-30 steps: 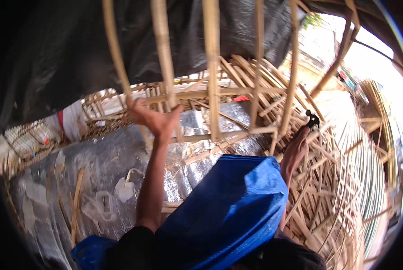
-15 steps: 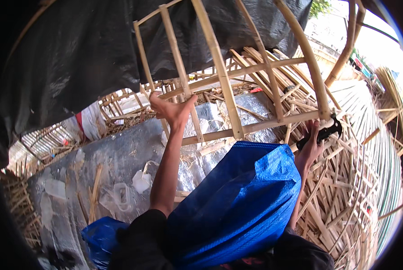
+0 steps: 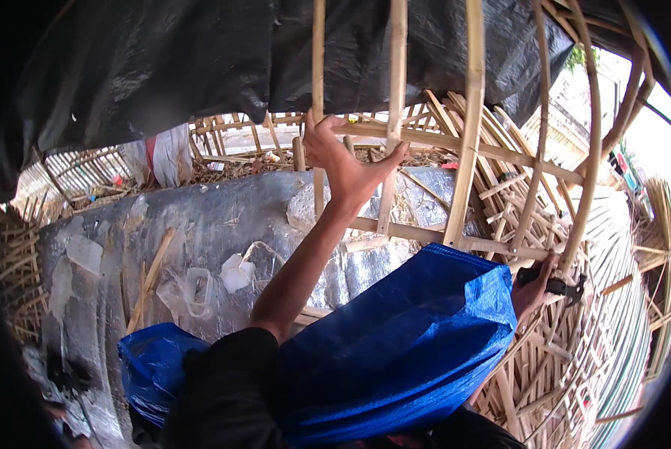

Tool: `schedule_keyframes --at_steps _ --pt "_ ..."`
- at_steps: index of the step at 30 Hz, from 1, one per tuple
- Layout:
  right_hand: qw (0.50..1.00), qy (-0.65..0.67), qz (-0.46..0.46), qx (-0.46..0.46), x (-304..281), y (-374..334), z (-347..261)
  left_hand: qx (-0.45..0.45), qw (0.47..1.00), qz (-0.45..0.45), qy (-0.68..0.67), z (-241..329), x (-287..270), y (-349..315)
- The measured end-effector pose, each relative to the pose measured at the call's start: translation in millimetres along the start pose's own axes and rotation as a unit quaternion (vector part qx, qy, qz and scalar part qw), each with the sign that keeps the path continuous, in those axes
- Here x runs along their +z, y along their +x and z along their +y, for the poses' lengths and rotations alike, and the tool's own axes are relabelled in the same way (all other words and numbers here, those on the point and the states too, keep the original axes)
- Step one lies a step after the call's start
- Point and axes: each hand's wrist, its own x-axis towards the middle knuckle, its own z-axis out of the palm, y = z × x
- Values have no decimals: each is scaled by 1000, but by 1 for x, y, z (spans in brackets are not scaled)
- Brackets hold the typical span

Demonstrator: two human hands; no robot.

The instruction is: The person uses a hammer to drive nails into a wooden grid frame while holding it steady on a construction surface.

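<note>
A bamboo frame [image 3: 464,176] of long slats joined by crossbars stands in front of me, its top running out of view. My left hand [image 3: 347,170] grips its left part, fingers at the outermost slat and thumb spread against the neighbouring one. At the lower right corner of the frame, my right hand [image 3: 530,293] is closed around the end of the bottom crossbar. A black object [image 3: 564,287] sits at that hand; its kind I cannot make out. Blue woven plastic sheeting [image 3: 403,337] covers my front and hides most of my right forearm.
Black tarpaulin [image 3: 163,82] hangs across the back. A grey sheet-covered surface [image 3: 223,202] bears a clear plastic container [image 3: 198,288] and a bamboo strip [image 3: 152,280]. Loose bamboo pieces [image 3: 545,352] pile up at right, beside a corrugated sheet [image 3: 620,299]. More blue plastic [image 3: 156,367] lies at lower left.
The bamboo frame and both hands appear farther right, and the frame stands more upright in view. The background has shifted too, so my head has also turned. Both hands keep their hold.
</note>
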Motion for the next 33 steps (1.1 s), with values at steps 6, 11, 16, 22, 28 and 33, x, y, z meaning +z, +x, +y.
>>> schedule_keyframes --at_steps 6,11,16,22,28,33 --pt "999 28 -35 -3 -8 12 14 -7 1000 5 29 10 -9 7" --pt "997 57 -54 -1 -15 24 19 -16 998 22 49 13 -9 12" --pt "992 99 -73 13 -24 36 29 19 997 61 48 11 -12 17" --pt "986 134 -91 25 -33 46 36 61 995 82 18 13 -18 26" --pt "980 168 -100 42 -40 53 43 94 990 106 1 25 -28 39" --pt "963 223 -144 51 -50 67 47 112 988 108 -1 31 -30 41"
